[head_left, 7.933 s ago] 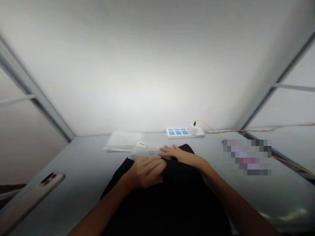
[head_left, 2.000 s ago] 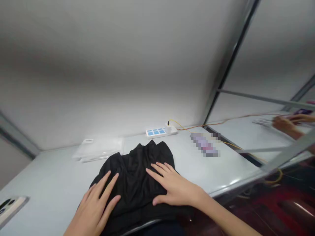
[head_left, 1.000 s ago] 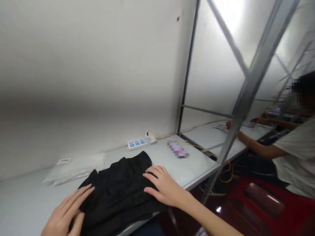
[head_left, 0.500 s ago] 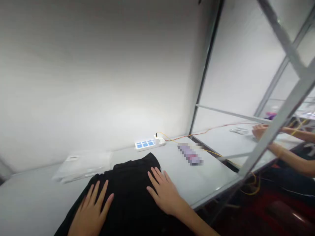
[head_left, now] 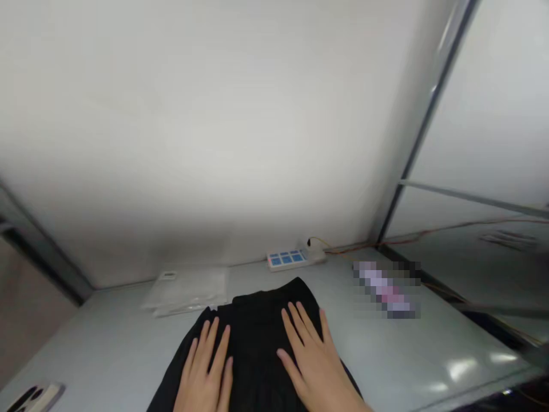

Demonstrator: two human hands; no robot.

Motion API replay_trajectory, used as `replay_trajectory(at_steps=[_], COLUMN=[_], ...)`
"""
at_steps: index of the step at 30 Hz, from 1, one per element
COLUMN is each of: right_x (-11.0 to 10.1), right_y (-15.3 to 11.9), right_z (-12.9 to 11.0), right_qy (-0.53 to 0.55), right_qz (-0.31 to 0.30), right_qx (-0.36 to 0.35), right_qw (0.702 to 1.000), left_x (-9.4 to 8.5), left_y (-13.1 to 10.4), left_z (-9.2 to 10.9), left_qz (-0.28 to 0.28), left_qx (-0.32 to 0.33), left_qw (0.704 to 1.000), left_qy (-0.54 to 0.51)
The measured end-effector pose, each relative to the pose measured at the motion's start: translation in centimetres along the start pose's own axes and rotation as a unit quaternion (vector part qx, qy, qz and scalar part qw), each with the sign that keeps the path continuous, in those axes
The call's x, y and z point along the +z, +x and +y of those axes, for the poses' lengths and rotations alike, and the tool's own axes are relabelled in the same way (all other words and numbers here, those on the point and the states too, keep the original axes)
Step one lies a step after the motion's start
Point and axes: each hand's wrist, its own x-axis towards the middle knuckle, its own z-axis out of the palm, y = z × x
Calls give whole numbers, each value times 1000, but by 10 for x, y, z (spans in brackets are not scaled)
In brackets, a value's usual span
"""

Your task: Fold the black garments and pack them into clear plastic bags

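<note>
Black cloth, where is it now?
In the head view, the black cloth lies at bottom centre, under the left hand and right hand, with plastic bags beyond its left side and a power strip beyond its right.

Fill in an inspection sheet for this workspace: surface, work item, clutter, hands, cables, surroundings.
Surface: pale table, with glare at the front right.
Work item: black cloth, spread out, running off the picture's bottom edge.
Clutter: clear plastic bags beyond the cloth's left part; pixelated object at right, unidentifiable; white device at lower left, cut off by the picture's edge.
Hands: left hand and right hand both open, palms down on the cloth.
Cables: power strip at the back; yellow cable and reddish wire towards the right.
Surroundings: white wall behind, metal post at right.
</note>
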Motion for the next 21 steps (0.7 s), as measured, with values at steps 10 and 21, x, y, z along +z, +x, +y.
replay_trajectory(at_steps=[10,21], right_x=[29,16], right_y=[-26,-28], right_z=[14,6], right_qy=[-57,-6], right_qz=[76,24], right_qx=[-46,-21], right_qw=[994,999], left_x=[-4,-70], left_y=[-19,-24], left_z=[6,30], left_qz=[-83,-141], left_qx=[-31,39], left_qw=[996,989], left_qy=[-23,2])
